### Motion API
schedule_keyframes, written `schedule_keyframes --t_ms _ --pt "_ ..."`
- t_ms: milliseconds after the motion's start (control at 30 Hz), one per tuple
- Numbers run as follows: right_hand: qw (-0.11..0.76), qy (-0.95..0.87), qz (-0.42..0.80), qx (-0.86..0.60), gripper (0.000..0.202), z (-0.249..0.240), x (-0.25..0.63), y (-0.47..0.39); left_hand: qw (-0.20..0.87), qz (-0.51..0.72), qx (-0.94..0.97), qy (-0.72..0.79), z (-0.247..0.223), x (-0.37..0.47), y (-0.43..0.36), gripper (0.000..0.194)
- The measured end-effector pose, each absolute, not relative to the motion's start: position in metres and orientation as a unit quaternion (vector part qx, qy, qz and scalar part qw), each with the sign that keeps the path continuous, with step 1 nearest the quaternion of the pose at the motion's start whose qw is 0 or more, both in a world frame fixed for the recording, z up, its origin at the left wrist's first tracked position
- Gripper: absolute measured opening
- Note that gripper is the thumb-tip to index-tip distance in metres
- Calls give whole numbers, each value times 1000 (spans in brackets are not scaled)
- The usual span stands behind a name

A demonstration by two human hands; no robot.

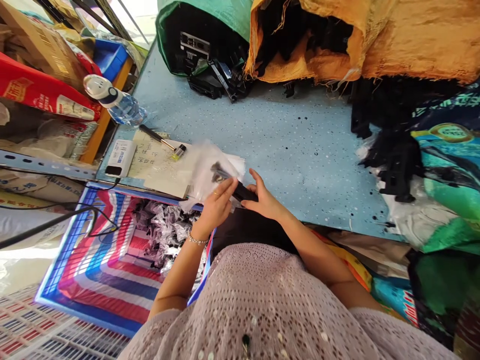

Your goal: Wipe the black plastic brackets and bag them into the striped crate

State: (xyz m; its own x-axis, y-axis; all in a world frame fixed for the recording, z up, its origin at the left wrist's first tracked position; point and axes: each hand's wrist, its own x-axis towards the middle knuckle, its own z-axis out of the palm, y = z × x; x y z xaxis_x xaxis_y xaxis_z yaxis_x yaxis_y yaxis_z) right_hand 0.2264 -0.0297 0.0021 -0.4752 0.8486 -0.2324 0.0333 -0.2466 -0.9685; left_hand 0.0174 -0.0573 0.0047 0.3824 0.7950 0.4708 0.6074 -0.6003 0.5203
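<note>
A long black plastic part (245, 192) lies between my hands at the table's near edge. My left hand (217, 204) has its fingers pressed together against the part's left end, beside a stack of clear plastic bags (204, 167). Around the other end, the thumb and bent fingers of my right hand (265, 201) close, with the index finger raised. Some small dark pieces (216, 169) show at or under the bags; whether they belong to the part I cannot tell.
On the blue speckled table (292, 135) are a screwdriver (157, 136), cardboard (165, 172), a white box (122, 157) and a water bottle (125, 107). Green (210, 17) and orange sacks (412, 40) of black parts stand behind. A blue crate (56, 275) with bagged pieces (165, 232) sits lower left.
</note>
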Motion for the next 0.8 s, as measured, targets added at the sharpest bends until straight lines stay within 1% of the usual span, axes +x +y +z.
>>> schedule_keyframes --t_ms 67,133,167,233,300,333,367,400,500,533,600,667,733,800 --pt "321 -501 686 -419 107 -2 221 -25 181 342 836 390 7 22 -66 76" --pt "342 -457 694 -439 95 -5 214 -26 204 361 824 387 11 24 -72 76" --pt "351 -459 677 -456 88 -6 210 -28 206 372 814 396 12 24 -74 76" --pt "355 -521 600 -493 68 -2 203 -37 210 364 811 408 16 24 -75 77" --pt "341 -604 511 -507 44 8 200 -49 215 326 827 405 18 24 -76 80" --pt "329 -636 484 -503 35 15 200 -54 215 307 835 403 19 25 -76 80" --pt "318 -659 469 -494 30 23 201 -59 209 301 836 408 19 25 -76 80" --pt "312 -676 464 -481 31 32 202 -62 199 309 829 420 20 25 -77 77" --pt "315 -701 478 -426 43 58 208 -70 188 379 760 493 28 21 -82 60" --pt "319 -705 484 -407 45 67 209 -72 199 399 730 517 35 17 -86 56" --pt "318 -719 506 -355 41 82 210 -75 245 415 682 550 56 0 -97 56" --pt "292 -736 549 -269 37 92 209 -76 293 412 651 566 82 -30 -113 59" --pt "266 -739 585 -200 33 93 210 -74 328 383 637 584 102 -71 -131 57" --pt "260 -726 598 -220 29 84 212 -68 352 306 636 615 103 -118 -146 52"
